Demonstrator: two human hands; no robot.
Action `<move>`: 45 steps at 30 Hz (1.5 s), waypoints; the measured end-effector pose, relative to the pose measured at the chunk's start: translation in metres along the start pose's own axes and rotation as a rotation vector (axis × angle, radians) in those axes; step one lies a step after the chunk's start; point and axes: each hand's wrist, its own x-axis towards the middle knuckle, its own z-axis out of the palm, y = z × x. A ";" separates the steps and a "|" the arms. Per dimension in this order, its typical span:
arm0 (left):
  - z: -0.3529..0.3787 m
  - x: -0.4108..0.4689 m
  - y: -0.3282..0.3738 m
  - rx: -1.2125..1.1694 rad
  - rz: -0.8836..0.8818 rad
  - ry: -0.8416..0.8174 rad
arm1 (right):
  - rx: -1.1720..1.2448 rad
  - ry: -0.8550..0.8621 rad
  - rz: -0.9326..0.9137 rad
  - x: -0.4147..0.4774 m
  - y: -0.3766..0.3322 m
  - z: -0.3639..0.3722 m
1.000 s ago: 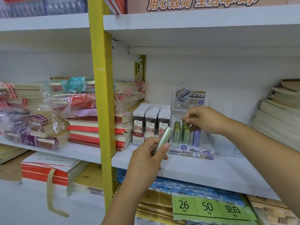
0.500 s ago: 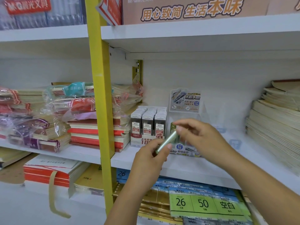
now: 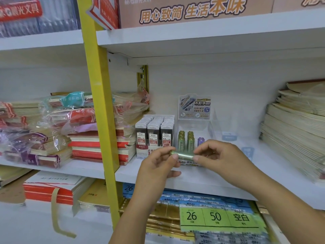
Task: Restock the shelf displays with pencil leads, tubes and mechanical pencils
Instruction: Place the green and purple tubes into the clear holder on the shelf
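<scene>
Green tube (image 3: 182, 154), head view: lay level in the air just in front of the shelf edge, pinched at both ends, one hand on each.
Left hand (image 3: 158, 166): thumb and forefinger were closed on the tube's capped left end, and the other fingers curled beneath.
Right hand (image 3: 223, 155): fingertips were pinched on the tube's right end, with the remaining fingers bent loosely above it.
Clear stand (image 3: 210, 127): stood on the white shelf (image 3: 193, 180) directly behind the hands. It held upright standing tubes (image 3: 184, 140) in two green rows at its left, with a purple tube (image 3: 200, 140) just beside them. The right hand hid part of its front.
Lead boxes (image 3: 154, 132): stood in three rows just beside the stand's left wall.
Surroundings: wrapped notebook piles (image 3: 52, 129) lay left of the yellow upright (image 3: 100, 103), and paper pads (image 3: 295, 129) were stacked at the far right.
Step in hand: probably handing the tube over or turning it, ready to slot it into the stand.
Doing it well: one hand should take the tube alone, and the other should let go only once that grip is sure. The tube should be turned cap-up to match its neighbours and held high near the cap. It should go straight down into a free green place, because such light tubes would likely topple at a sideways nudge.
</scene>
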 end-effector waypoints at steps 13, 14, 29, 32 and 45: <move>0.006 0.014 -0.017 0.841 0.368 -0.015 | 0.088 0.222 -0.169 0.056 -0.018 -0.019; 0.006 0.015 -0.021 0.901 0.393 -0.033 | 0.069 0.249 -0.175 0.068 -0.020 -0.023; 0.001 0.021 -0.036 1.034 0.472 -0.025 | -0.185 -0.064 0.075 0.147 0.006 0.001; 0.001 0.021 -0.037 1.015 0.460 -0.024 | -0.230 -0.070 0.077 0.148 0.010 0.002; -0.001 0.022 -0.039 1.014 0.474 -0.032 | -0.260 -0.209 0.175 0.147 0.012 0.003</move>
